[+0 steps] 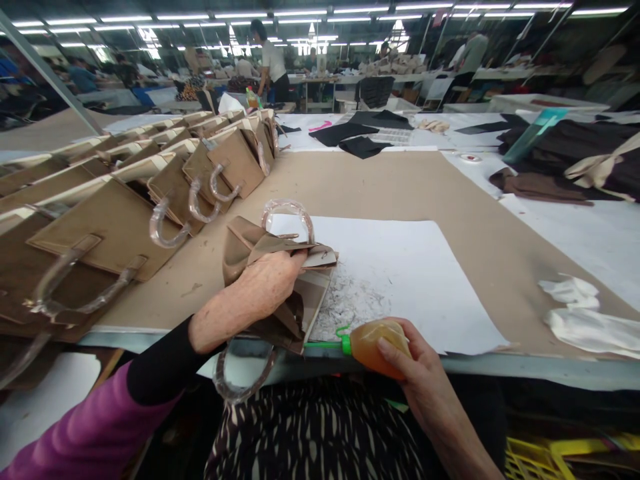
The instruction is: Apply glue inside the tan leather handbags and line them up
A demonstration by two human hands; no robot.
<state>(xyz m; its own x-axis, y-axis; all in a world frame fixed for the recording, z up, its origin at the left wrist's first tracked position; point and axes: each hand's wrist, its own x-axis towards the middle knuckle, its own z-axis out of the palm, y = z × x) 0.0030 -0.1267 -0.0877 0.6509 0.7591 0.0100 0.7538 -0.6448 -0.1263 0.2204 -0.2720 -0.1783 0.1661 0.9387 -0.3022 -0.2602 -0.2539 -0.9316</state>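
A brown handbag (240, 250) with plastic-wrapped handles lies on its side at the table's front edge. My left hand (265, 283) grips its upper edge, with the fingertips tucked into the opening. In my right hand (415, 353) is a squeeze bottle (375, 343) of amber liquid, held on its side. Its thin green nozzle points left, and the tip meets the lower edge of the bag's opening; whether it goes inside I cannot tell. Beneath the bag's right side lies a white sheet (400, 280) with dark smears.
Rows of similar brown handbags (95, 227) stand along the left. Black fabric pieces (345, 133) lie at the back, dark cloth (575, 157) at the right. Crumpled white material (590, 327) sits near the right front edge. A yellow crate (535, 460) is below the table. People work in the background.
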